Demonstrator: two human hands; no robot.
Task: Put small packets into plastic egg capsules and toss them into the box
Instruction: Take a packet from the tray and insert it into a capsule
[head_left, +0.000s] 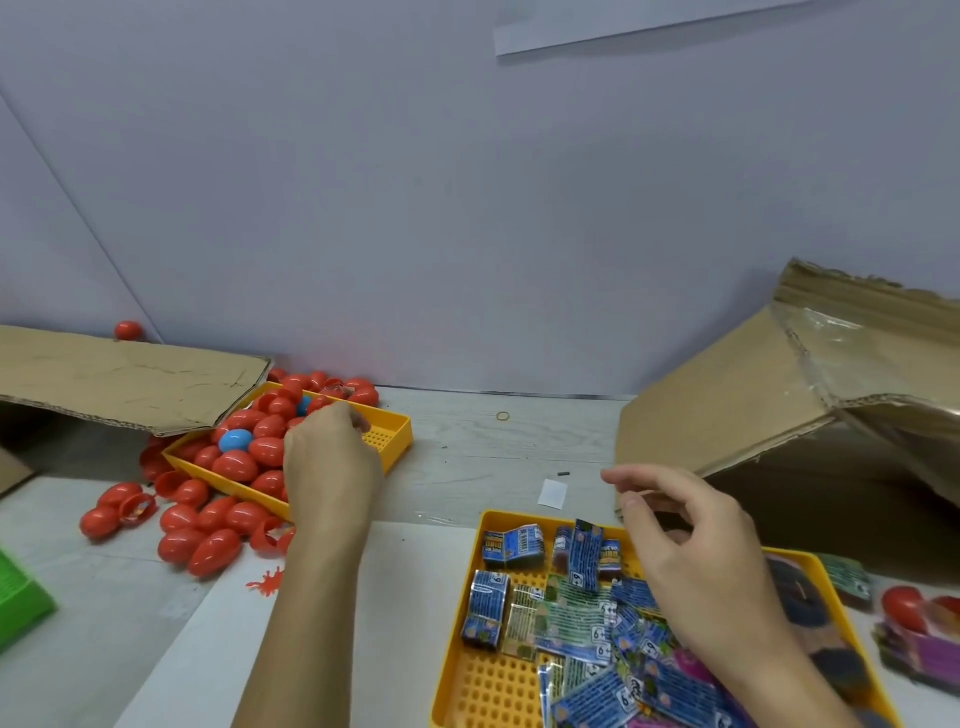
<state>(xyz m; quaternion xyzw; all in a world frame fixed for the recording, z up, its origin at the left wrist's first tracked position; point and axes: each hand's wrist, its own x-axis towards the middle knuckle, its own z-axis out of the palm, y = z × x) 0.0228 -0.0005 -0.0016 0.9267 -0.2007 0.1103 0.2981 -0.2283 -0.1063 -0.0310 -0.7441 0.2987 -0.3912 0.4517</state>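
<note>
1. Left hand (332, 457) reaches into the yellow tray of red egg capsules (244, 462), fingers curled down among them; whether it grips one cannot be told.
2. Right hand (691, 561) hovers loosely spread, holding nothing, above the packet tray (467, 670).
3. Small packets (571, 608) lie inside that tray.
4. Cardboard box (779, 415) stands behind the packet tray, to its right.

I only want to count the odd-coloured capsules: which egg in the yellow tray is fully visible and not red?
The blue egg in the yellow tray, left of the left hand; its neighbours are red.
</note>
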